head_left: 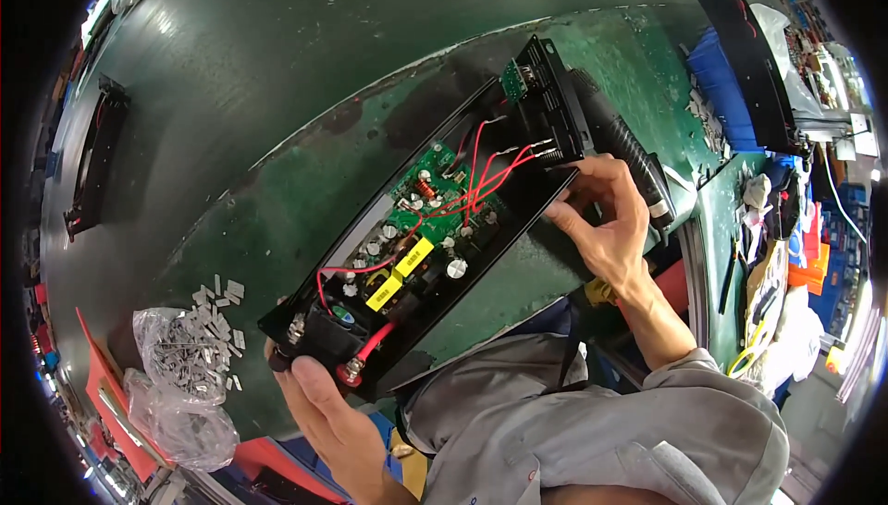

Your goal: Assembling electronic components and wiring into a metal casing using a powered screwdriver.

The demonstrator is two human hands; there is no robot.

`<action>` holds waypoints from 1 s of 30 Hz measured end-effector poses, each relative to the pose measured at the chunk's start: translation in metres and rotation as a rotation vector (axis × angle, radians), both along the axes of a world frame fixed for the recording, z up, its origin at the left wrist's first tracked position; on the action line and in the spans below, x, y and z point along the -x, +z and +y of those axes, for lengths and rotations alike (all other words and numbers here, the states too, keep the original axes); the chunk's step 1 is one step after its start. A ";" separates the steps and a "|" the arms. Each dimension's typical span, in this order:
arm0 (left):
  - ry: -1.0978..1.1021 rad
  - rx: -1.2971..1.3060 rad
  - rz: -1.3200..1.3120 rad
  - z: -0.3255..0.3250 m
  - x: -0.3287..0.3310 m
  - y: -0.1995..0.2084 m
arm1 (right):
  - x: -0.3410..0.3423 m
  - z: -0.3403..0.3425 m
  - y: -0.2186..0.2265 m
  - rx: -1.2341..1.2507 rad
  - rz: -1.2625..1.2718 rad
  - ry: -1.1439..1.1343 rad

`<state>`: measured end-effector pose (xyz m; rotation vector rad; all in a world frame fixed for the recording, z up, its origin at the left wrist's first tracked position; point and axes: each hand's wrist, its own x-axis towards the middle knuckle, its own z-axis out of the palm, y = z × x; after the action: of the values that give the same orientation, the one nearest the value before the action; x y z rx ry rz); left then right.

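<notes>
A long black open metal case point(518, 227) lies diagonally on the green workbench point(305, 181). Inside it sit a green circuit board point(430, 195) with red wires, yellow-labelled parts and round capacitors. My left hand point(319, 403) grips the near end of the case, by the red and black terminals. My right hand point(606, 218) holds the far right end of the case, fingers on the black end panel point(553, 98), which carries a small green board.
Clear plastic bags point(180, 385) with several small grey metal parts lie at the lower left. A black ribbed hose point(622, 140) runs by the right hand. A black fan frame point(92, 158) lies at the far left. Blue bins, a black panel and clutter fill the right side.
</notes>
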<state>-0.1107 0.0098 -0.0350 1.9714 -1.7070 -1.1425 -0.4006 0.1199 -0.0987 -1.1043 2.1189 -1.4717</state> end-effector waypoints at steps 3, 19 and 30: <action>0.039 -0.062 -0.010 -0.001 0.022 0.016 | 0.004 0.003 -0.005 0.029 -0.028 -0.004; 0.024 0.037 0.312 -0.024 0.043 0.022 | 0.001 0.000 -0.002 0.068 -0.081 0.030; 0.088 0.068 0.682 -0.009 -0.055 -0.056 | 0.004 0.008 0.002 0.029 0.202 0.130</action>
<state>-0.0557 0.0012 -0.0914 1.3620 -1.2602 -1.4746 -0.4049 0.1281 -0.0970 -1.4271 2.1143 -1.3871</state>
